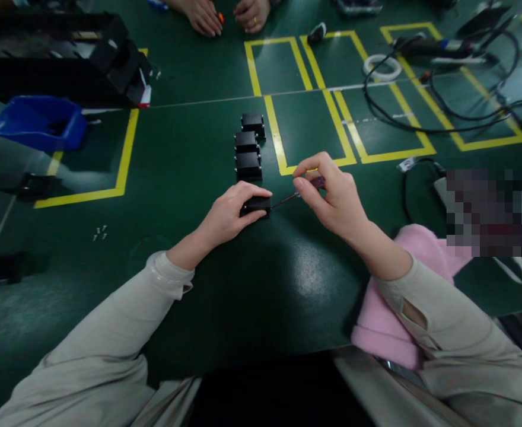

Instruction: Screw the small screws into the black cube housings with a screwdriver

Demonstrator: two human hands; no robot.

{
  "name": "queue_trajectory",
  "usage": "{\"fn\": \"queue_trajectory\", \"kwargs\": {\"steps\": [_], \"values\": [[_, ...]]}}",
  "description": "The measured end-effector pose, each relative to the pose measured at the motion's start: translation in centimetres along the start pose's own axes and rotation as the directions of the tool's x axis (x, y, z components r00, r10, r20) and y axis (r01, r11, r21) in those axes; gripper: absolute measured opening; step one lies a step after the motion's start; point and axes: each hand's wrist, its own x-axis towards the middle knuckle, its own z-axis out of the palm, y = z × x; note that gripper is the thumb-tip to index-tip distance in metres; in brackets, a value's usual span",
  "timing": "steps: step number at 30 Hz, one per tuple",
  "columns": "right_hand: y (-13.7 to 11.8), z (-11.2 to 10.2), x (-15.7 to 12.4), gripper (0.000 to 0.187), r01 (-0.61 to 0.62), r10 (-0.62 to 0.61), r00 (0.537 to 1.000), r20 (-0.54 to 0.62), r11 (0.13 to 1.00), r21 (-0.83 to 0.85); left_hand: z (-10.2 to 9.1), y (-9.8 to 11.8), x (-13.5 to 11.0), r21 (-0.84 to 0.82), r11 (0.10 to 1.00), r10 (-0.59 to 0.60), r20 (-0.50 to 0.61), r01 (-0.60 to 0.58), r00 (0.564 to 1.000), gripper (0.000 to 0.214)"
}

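Observation:
Near the middle of the green table, my left hand [232,214] grips a small black box [258,204] between thumb and fingers, pressing it on the tabletop. My right hand [330,193] is closed around the handle of a screwdriver [291,197]. The thin shaft points left, and its tip meets the right end of the box, where a screw seems to sit. Just beyond my left hand stands a row of several similar black boxes [248,161], with small shiny screws at their ends. Four-legged detail inside the held box is hidden by my fingers.
Several loose screws [99,232] lie at left, below a blue bin [43,124] and a black rack [65,59]. Cables [421,127] and a white ring [382,67] lie at right. Pink cloth [390,308] rests under my right forearm. Another person's hands [205,18] are across the table.

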Motion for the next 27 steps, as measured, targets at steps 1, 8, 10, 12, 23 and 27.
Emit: {"fn": "queue_trajectory", "kwargs": {"steps": [1, 8, 10, 12, 23, 27], "values": [[0.06, 0.01, 0.00, 0.018, -0.007, 0.007, 1.000, 0.003, 1.000, -0.005, 0.00, 0.01, 0.01, 0.000, 1.000, -0.001, -0.001, 0.001, 1.000, 0.031], [0.35, 0.10, -0.04, 0.018, 0.033, -0.033, 0.999, -0.007, 0.999, -0.039, -0.01, 0.14, 0.04, 0.002, 1.000, -0.028, 0.010, 0.028, 1.000, 0.030], [0.27, 0.07, -0.05, 0.017, 0.020, -0.020, 1.000, -0.008, 0.999, -0.044, 0.00, 0.12, 0.03, -0.001, 1.000, -0.020, 0.006, 0.020, 1.000, 0.030], [0.17, 0.04, -0.05, 0.016, 0.008, -0.009, 1.000, -0.012, 0.999, -0.052, 0.02, 0.09, 0.02, -0.004, 1.000, -0.010, 0.000, 0.010, 1.000, 0.030], [-0.11, -0.11, 0.02, 0.012, 0.030, -0.030, 1.000, -0.001, 0.999, -0.043, -0.04, 0.04, -0.05, 0.000, 1.000, -0.014, 0.010, 0.014, 1.000, 0.031], [-0.06, -0.07, 0.02, 0.014, 0.010, -0.010, 1.000, 0.001, 0.999, -0.052, -0.01, -0.01, -0.05, 0.001, 1.000, -0.001, 0.001, 0.001, 1.000, 0.031]]}}
